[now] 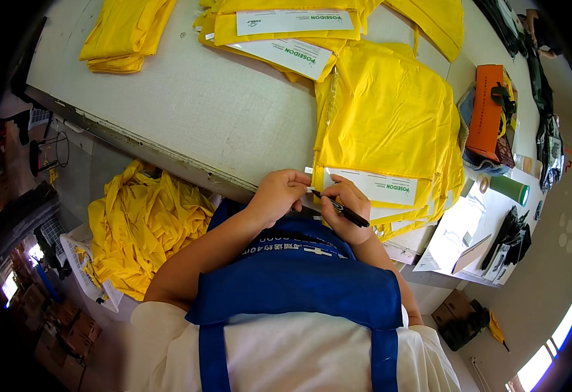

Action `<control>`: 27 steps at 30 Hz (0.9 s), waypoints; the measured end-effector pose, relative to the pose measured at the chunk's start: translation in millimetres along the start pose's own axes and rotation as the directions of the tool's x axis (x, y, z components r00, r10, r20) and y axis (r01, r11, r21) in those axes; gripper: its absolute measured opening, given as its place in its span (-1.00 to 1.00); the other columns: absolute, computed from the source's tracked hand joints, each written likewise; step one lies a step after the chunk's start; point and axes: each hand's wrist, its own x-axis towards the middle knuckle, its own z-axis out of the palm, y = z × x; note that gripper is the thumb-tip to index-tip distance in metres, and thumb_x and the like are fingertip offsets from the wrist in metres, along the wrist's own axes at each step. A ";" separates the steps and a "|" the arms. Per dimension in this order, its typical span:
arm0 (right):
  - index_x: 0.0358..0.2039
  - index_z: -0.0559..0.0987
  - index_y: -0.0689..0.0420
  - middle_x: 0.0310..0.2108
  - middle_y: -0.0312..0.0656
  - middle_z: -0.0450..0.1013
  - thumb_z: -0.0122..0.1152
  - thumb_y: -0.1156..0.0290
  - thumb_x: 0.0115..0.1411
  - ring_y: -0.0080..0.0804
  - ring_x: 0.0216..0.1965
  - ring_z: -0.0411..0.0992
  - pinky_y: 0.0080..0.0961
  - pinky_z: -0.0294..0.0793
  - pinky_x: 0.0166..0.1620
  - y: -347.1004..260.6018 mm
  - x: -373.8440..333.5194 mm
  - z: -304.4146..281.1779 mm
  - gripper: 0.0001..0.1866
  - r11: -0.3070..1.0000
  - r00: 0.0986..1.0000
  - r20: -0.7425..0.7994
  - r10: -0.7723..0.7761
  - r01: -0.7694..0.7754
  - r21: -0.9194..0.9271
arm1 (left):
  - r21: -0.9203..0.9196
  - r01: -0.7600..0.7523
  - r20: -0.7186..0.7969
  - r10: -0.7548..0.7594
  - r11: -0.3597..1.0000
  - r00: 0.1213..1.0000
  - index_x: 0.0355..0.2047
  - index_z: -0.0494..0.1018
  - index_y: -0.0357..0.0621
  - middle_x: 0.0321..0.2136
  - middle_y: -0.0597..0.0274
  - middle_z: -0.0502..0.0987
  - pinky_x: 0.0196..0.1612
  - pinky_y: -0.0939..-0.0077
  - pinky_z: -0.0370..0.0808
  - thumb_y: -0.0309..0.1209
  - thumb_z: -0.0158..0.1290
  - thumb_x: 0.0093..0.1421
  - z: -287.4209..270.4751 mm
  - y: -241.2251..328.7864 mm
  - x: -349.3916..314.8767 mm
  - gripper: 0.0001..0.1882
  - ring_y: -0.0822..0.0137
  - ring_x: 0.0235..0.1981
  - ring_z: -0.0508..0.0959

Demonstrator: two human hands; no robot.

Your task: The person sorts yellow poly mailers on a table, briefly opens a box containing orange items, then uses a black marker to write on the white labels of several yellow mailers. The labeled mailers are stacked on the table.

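My right hand (350,210) is closed round a black marker pen (352,215), its tip pointing left toward a small white label (310,189). On the label's left side my left hand (278,198) pinches its edge with thumb and forefinger. The label sticks out from the near left corner of a pile of folded yellow garments (387,114), which look waterproof. Across the pile's near edge lies a white printed card (384,188), partly under my right fingers.
More folded yellow garments (292,19) lie on the far table, another bundle (126,36) at far left. Loose yellow garments (145,225) heap in a white sack left of me. An orange box (485,111), green roll (509,189) and black gloves (509,235) sit at right.
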 end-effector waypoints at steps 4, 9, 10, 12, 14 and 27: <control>-0.38 0.51 0.21 -0.46 -0.08 0.47 0.25 0.58 -0.03 -0.08 -0.37 0.46 -0.22 0.45 -0.04 -5.3 0.1 -6.0 -0.85 0.999 0.995 -0.091 0.038 -0.040 -0.022 | 0.026 0.006 0.012 -0.006 1.000 1.000 -0.15 0.42 -0.32 -0.48 0.26 0.48 -0.73 0.76 0.13 -0.52 -0.04 0.18 -1.6 -0.2 0.5 -0.77 0.57 -0.66 0.40; -0.08 0.46 0.18 -0.17 0.00 0.45 0.14 0.44 0.14 0.00 -0.07 0.37 -0.23 0.31 0.02 19.5 4.0 -37.7 -0.69 0.956 0.993 -0.076 0.094 -0.111 -0.273 | -0.058 -0.063 -0.003 0.062 0.996 0.998 -0.11 0.39 -0.31 -0.54 0.30 0.45 -0.72 0.73 0.13 -0.49 -0.03 0.17 2.1 3.0 6.9 -0.73 0.57 -0.70 0.34; -0.05 0.44 0.18 -0.12 0.00 0.44 0.15 0.40 0.14 0.00 -0.04 0.36 -0.23 0.29 0.06 24.6 5.3 -43.0 -0.65 0.936 0.996 -0.054 0.064 -0.078 -0.343 | -0.097 -0.060 0.001 0.061 0.993 0.998 -0.11 0.40 -0.33 -0.55 0.29 0.46 -0.70 0.71 0.18 -0.49 -0.02 0.16 4.8 9.6 6.7 -0.71 0.56 -0.71 0.33; -0.02 0.41 0.17 -0.07 0.00 0.43 0.16 0.35 0.13 0.01 0.01 0.33 -0.22 0.24 0.11 22.2 4.2 -51.3 -0.60 0.907 0.999 0.027 0.044 -0.029 -0.421 | -0.091 -0.062 0.038 0.066 0.994 0.997 -0.11 0.39 -0.33 -0.57 0.30 0.46 -0.69 0.68 0.21 -0.47 -0.01 0.15 10.5 20.4 11.1 -0.70 0.55 -0.71 0.33; 0.01 0.38 0.17 -0.02 0.01 0.40 0.15 0.30 0.15 0.01 0.05 0.31 -0.23 0.21 0.15 20.9 -0.4 -57.1 -0.57 0.888 0.997 0.059 0.055 -0.022 -0.459 | -0.004 -0.078 0.099 0.078 0.997 0.992 -0.10 0.38 -0.29 -0.61 0.32 0.46 -0.73 0.66 0.17 -0.41 0.00 0.19 17.3 31.2 19.8 -0.70 0.54 -0.70 0.38; 0.12 0.11 0.18 0.16 0.19 0.16 -0.13 0.08 0.32 -0.02 0.20 0.15 -0.14 0.07 0.24 37.3 -14.4 -94.1 -0.48 0.932 0.860 -0.460 -0.221 0.047 -0.359 | -0.281 -0.643 0.221 0.700 0.712 0.679 -0.09 0.42 -0.23 -0.34 0.26 0.55 -0.29 0.52 0.52 -0.41 0.01 0.20 35.0 186.5 58.4 -0.72 0.43 -0.38 0.56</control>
